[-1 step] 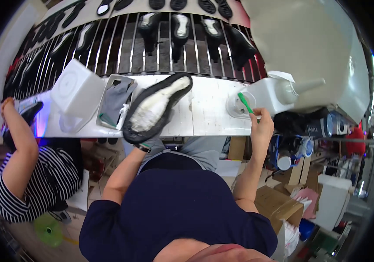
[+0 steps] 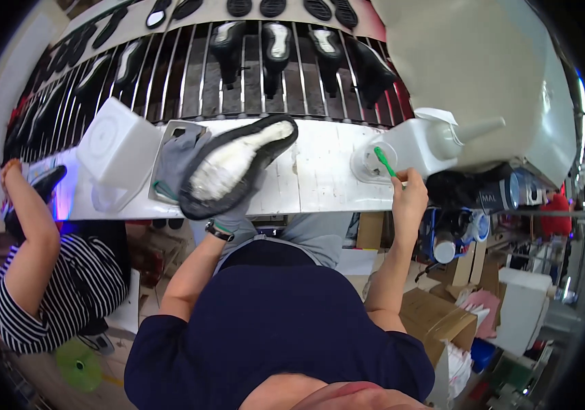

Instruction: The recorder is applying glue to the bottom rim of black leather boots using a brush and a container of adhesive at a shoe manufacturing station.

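My left hand [image 2: 234, 216], in a grey glove with a watch at the wrist, is closed on a black shoe [image 2: 193, 199] from beneath. The shoe lies bottom up at a slant above the bench, its pale underside [image 2: 227, 167] facing me; it hides most of my fingers. Bare and pinched, my right hand [image 2: 410, 197] holds a small green brush [image 2: 384, 161] by its handle. The head of the brush is over or inside a whitish translucent cup [image 2: 363, 167] on the bench; I cannot tell whether it touches the contents.
A box with grey cloth [image 2: 177, 160] and a white plastic container [image 2: 116, 140] stand left on the white bench [image 2: 319, 195]. A white spouted bottle [image 2: 419, 145] lies beyond the cup. Upturned shoes [image 2: 276, 55] sit on the roller rack. Someone in a striped shirt [image 2: 77, 287] works at left.
The shoe has shifted slightly left and toward me, and more of my gloved left hand shows beneath it. My right hand and the brush stay nearly the same.
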`<move>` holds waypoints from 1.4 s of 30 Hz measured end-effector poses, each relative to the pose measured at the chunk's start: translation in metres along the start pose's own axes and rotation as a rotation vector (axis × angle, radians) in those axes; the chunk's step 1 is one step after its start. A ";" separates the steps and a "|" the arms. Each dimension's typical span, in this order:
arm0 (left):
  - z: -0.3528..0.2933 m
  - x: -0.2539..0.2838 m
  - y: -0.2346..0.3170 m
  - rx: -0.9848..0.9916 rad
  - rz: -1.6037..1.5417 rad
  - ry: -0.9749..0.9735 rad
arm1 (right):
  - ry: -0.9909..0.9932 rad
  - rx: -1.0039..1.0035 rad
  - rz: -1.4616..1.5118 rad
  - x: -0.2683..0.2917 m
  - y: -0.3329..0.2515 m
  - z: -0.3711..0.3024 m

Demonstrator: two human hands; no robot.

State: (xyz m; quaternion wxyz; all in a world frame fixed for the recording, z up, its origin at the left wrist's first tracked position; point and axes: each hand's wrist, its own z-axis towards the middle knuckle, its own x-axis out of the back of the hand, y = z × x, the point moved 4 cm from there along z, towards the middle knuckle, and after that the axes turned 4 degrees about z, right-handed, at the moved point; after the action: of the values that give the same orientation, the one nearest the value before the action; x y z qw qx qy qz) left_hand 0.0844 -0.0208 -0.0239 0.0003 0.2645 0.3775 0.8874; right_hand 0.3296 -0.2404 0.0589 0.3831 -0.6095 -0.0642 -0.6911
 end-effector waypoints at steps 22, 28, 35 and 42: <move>0.039 0.066 0.036 0.515 -0.952 -0.148 | -0.807 -0.312 1.818 -0.108 -0.137 -0.051; 0.030 0.119 0.012 0.433 -0.826 -0.022 | -0.884 -0.410 1.894 -0.146 -0.224 0.025; 0.001 0.160 -0.001 0.447 -0.778 -0.328 | -0.714 -0.325 1.797 -0.263 -0.360 0.126; -0.013 0.159 -0.017 0.689 -1.016 -0.573 | -0.199 -0.050 0.977 -0.385 -0.439 0.129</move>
State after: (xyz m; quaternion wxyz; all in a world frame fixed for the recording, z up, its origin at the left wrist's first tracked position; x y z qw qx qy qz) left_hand -0.0617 0.0141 0.0318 0.4331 0.2642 0.7013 0.5008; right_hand 0.1513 0.3120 -0.0863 0.6393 -0.6405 0.2092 -0.3706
